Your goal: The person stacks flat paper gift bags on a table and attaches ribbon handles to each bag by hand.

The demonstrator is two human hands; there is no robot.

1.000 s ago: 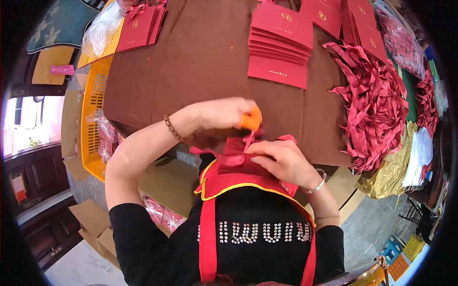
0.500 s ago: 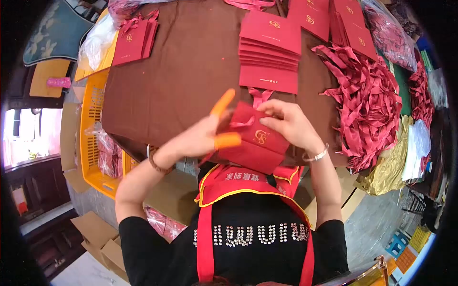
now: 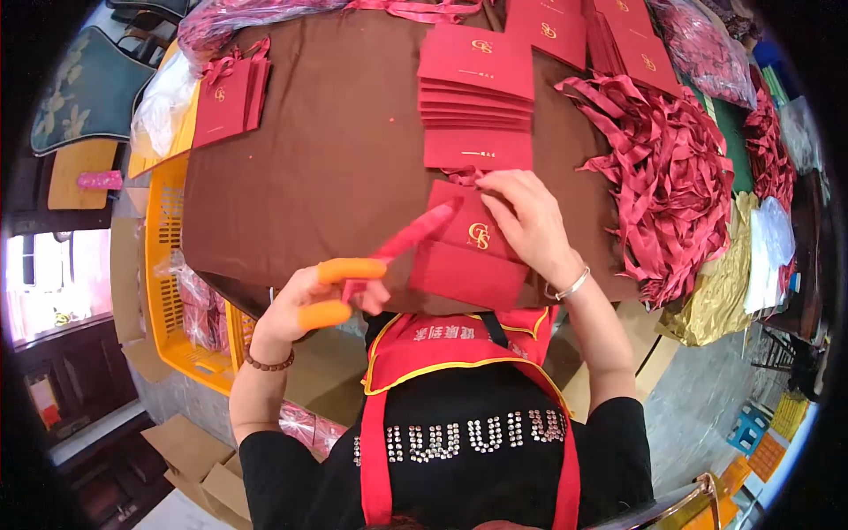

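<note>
A red paper bag (image 3: 473, 238) with gold letters lies at the table's front edge, in front of my chest. My right hand (image 3: 526, 216) pinches its upper edge near a ribbon. A red ribbon (image 3: 411, 231) runs taut from the bag's face down to the left, its lower end in my left hand (image 3: 340, 291). Orange covers are on two fingers of my left hand. Just beyond the bag, a stack of red bags (image 3: 477, 97) lies fanned out. A large heap of loose red ribbons (image 3: 662, 185) is to the right.
Brown cloth (image 3: 300, 159) covers the table. A few red bags (image 3: 231, 97) lie at its back left, more red bags (image 3: 640, 40) at the back right. A yellow crate (image 3: 168, 291) stands along the left side. Gold wrapping (image 3: 715, 291) hangs at the right edge.
My left hand has moved away from the bag, down and left, drawing the ribbon out straight. My right hand has shifted slightly to the bag's upper edge. The view has shifted a little.
</note>
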